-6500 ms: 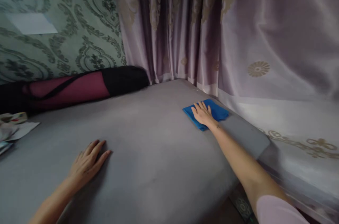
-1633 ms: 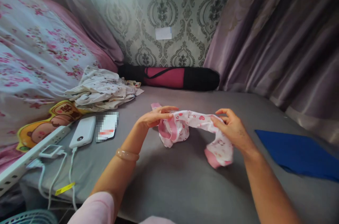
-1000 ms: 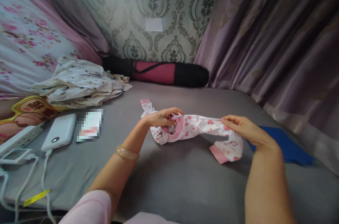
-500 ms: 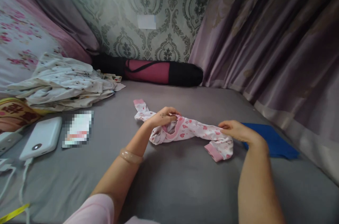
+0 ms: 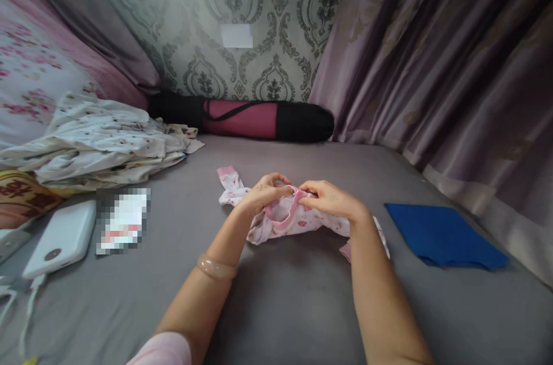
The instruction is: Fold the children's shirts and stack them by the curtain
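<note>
A small white child's top point(image 5: 287, 228) with pink prints, a pink neckband and pink cuffs lies bunched on the grey bed sheet point(image 5: 276, 301). My left hand point(image 5: 268, 191) grips the neckband from its left side, with a bangle on that wrist. Close beside it, my right hand point(image 5: 330, 199) pinches the neckband on the right, thumb toward me. One sleeve stretches out to the left, its cuff in sight. The other sleeve is partly hidden behind my right forearm.
To the right lies a folded blue cloth point(image 5: 444, 234). A white power bank point(image 5: 63, 238) with a cable and a blurred-out item point(image 5: 125, 221) are at left, near a crumpled patterned cloth point(image 5: 108, 140). A black and maroon long bag point(image 5: 242, 118) rests against the wall.
My right hand has moved left from the right sleeve to the neckband and now grips it beside my left hand. My left hand stays at the neckband.
</note>
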The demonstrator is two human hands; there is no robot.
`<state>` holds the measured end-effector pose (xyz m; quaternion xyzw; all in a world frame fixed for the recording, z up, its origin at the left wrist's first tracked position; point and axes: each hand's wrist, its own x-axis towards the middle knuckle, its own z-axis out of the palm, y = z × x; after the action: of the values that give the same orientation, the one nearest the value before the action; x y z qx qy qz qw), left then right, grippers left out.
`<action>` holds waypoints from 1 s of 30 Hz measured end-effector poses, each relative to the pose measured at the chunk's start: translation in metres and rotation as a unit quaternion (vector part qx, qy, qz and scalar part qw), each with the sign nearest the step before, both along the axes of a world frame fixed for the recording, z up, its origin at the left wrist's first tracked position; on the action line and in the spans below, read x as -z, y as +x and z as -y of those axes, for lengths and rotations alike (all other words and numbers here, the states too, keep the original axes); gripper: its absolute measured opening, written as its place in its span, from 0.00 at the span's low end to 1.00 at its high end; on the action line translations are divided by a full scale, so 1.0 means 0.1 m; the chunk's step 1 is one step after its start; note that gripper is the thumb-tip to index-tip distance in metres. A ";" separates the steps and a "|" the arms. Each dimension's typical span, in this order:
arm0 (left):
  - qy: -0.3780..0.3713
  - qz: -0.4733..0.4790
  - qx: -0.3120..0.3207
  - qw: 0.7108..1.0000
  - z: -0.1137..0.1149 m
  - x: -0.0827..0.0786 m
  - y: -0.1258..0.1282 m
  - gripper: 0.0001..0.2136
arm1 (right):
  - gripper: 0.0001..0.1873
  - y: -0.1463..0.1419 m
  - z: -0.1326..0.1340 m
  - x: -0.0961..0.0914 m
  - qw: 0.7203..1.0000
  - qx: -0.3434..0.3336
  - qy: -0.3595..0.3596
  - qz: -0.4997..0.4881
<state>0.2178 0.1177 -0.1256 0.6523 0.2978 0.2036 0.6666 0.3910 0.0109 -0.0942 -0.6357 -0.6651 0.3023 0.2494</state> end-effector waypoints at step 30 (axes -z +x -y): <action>0.320 -0.134 -0.025 0.938 0.07 0.03 0.06 0.11 | 0.20 0.49 0.37 -0.16 0.950 0.217 0.179 -0.133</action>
<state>0.2234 0.1105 -0.1284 0.8448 0.3196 0.2155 0.3712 0.4402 -0.0265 -0.0778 -0.6633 -0.5151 0.1985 0.5053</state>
